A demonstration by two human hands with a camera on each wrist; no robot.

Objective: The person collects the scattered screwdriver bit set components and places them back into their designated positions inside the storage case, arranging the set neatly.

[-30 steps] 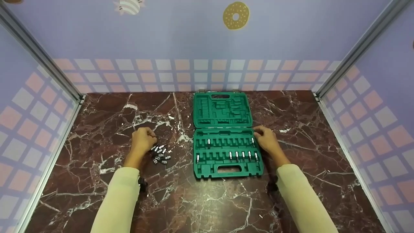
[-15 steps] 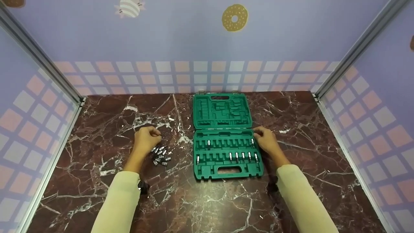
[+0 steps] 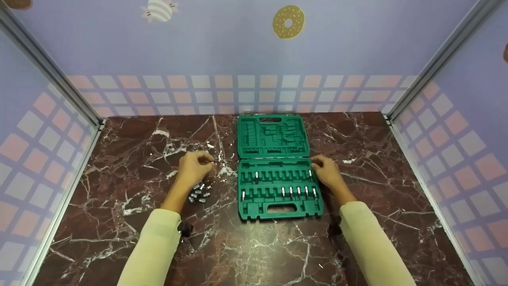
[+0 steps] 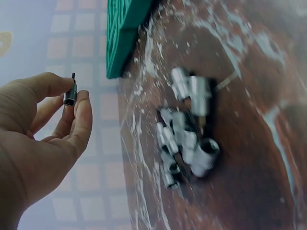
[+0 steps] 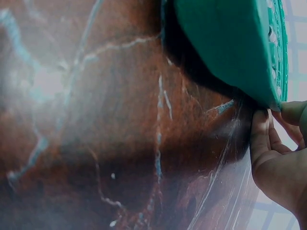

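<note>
In the head view my left hand (image 3: 193, 170) is raised between the pile and the green socket case (image 3: 252, 212). In the left wrist view, it pinches a small silver bit socket (image 4: 71, 95) between thumb and fingers, its dark tip pointing up. A pile of loose bit sockets (image 3: 199, 194) lies on the table below that wrist. The case lies flat with its lid (image 3: 274, 139) folded back, and several bit sockets stand in its two rows of slots. At the case's right edge near the hinge, my right hand (image 3: 327, 171) grips the rim between thumb and fingers.
The dark red marbled table (image 3: 278, 254) carries the case and the pile. A lilac back wall (image 3: 222, 43) rises behind the case, with side walls at left and right.
My left hand has moved right, away from the pile and toward the case, with the bit socket in its fingers. The right hand stays at the case's edge.
</note>
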